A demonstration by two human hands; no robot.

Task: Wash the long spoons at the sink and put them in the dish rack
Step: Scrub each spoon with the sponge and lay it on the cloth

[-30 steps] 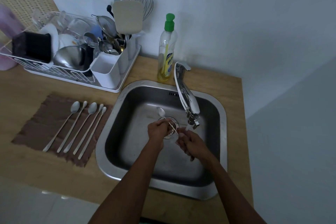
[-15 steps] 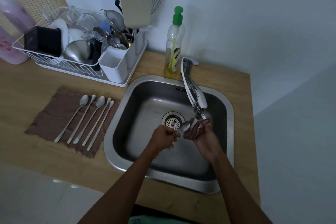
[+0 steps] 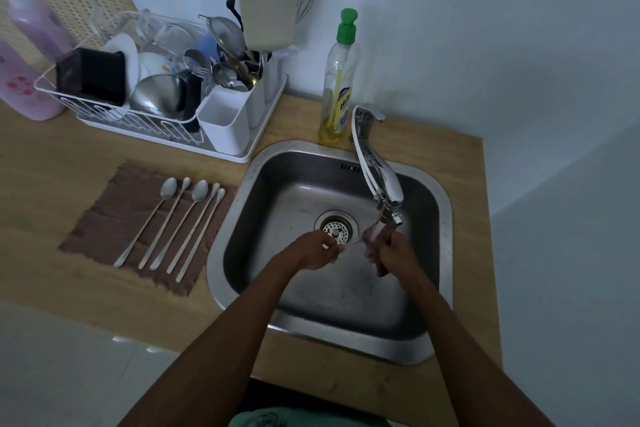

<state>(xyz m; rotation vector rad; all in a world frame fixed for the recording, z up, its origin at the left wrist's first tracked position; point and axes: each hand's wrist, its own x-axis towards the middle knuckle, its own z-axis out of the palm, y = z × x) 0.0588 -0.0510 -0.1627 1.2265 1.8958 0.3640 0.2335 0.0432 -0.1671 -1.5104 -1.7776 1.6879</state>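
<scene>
left hand (image 3: 311,250): fingers curled, pinching one end of a long spoon (image 3: 350,244) over the sink (image 3: 445,253). only a short, thin stretch of the spoon shows, running from this hand across to the right hand (image 3: 396,253).

right hand: closed round a pinkish scrubber (image 3: 371,236) at the spoon's other end. whether the spoon's bowl sits inside the scrubber cannot be told.

both hands are held low inside the sink, close together but not touching. the tap (image 3: 379,180) ends just above the right hand. the drain (image 3: 335,226) lies just beyond the left hand.

five more spoons (image 3: 200,191) lie well to the left of the left hand, side by side on a brown cloth (image 3: 104,218) on the table (image 3: 52,177). their bowls point away from the person, and none touches a hand.

the rack (image 3: 114,116) stands beyond that cloth, up and left of both hands. it holds a steel bowl, a plate, glassware and a black box-like item. the white caddy (image 3: 225,121) at its end nearest the hands carries cutlery, a strainer, a spatula and a whisk in its farther compartments.

a green-capped bottle (image 3: 337,87) stands beyond the right hand, at the sink's back edge beside the tap's base. pink bottles (image 3: 20,87) stand far left, past the rack.
</scene>
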